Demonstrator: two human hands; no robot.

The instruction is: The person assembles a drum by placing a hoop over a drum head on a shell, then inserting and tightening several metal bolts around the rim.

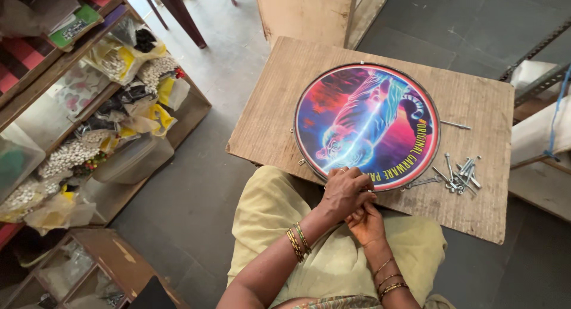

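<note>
A round drum (pixel 369 121) with a colourful tiger print and a metal hoop lies flat on a wooden board (pixel 279 107). My left hand (pixel 344 192) rests on the drum's near rim with its fingers curled over the edge. Just below it, my right hand (pixel 366 223) is turned palm up, its fingertips tucked under the left hand at the rim. A small metal piece shows between the two hands. What the right fingers hold is hidden. Both wrists wear bangles.
A pile of long metal bolts (pixel 461 177) lies on the board right of the drum, and one loose bolt (pixel 455 125) lies further back. Shelves (pixel 89 107) with bags of beads and small parts stand to the left. A metal frame (pixel 535 77) is at the right.
</note>
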